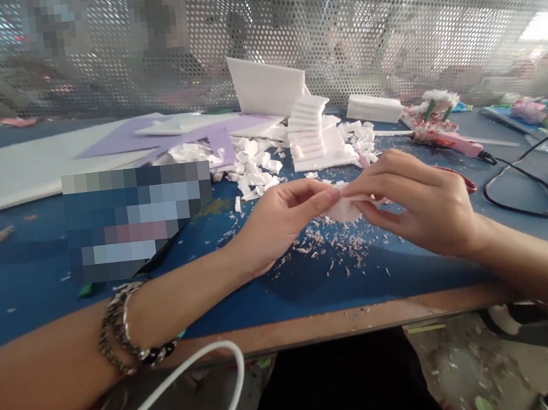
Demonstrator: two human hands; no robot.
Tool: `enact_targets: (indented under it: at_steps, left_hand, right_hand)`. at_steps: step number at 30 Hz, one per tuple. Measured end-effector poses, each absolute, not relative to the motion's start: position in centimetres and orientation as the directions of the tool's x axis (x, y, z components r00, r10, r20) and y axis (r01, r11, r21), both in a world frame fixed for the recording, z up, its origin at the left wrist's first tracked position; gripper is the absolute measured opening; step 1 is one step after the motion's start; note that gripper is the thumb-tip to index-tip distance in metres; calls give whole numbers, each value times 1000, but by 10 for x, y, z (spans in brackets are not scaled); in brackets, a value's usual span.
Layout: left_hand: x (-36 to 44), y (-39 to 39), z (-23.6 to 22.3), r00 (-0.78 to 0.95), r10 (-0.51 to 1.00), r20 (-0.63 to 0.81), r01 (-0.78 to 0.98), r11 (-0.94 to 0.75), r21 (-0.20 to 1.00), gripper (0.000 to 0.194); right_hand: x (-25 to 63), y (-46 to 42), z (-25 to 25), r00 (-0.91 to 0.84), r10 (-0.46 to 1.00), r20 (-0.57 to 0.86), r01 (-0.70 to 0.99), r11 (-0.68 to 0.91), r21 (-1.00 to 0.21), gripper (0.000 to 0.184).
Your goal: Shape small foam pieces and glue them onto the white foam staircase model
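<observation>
Between my two hands, just above the table, is a small white foam piece (344, 210), thin and rounded at its lower edge. My left hand (283, 220) pinches it from the left with thumb and fingers. From the right, my right hand (415, 200) grips it too, its fingers bent over the top and partly hiding it. Fine pinkish-white shavings (341, 245) lie on the blue table (244, 293) below. Behind my hands are torn white foam scraps (255, 168) and a stack of white foam strips (308, 129).
White and purple foam sheets (125, 139) lie at the back left, with an upright white sheet (266, 85) beside them. At the right are a pink corded tool (463, 144) and its black cable (523, 205). A perforated metal screen (275, 29) closes off the back.
</observation>
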State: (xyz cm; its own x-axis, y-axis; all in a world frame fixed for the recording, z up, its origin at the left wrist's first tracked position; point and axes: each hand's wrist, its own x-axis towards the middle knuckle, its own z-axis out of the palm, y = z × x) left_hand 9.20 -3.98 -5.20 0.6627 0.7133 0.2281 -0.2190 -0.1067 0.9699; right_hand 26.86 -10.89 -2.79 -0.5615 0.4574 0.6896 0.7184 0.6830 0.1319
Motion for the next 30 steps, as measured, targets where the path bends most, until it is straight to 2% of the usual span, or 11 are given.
enact_targets:
  at_steps: [9, 19, 25, 30]
  left_hand:
    - [93, -38, -55, 701, 679, 217, -202, -104, 974, 11]
    - [94, -42, -54, 669, 682, 295, -230, -188, 955, 13]
    - [97, -44, -54, 635, 705, 317, -284, -168, 944, 6]
    - [98, -46, -53, 599, 716, 358, -285, -227, 931, 3]
  right_hand:
    - [269, -109, -28, -564, 423, 709, 716, 679, 165, 12]
    - [264, -110, -26, -439, 527, 728, 738, 674, -43, 8]
    - [260, -110, -30, -369, 510, 777, 764, 642, -58, 5]
    - [261, -110, -32, -325, 511, 796, 776, 625, -84, 3]
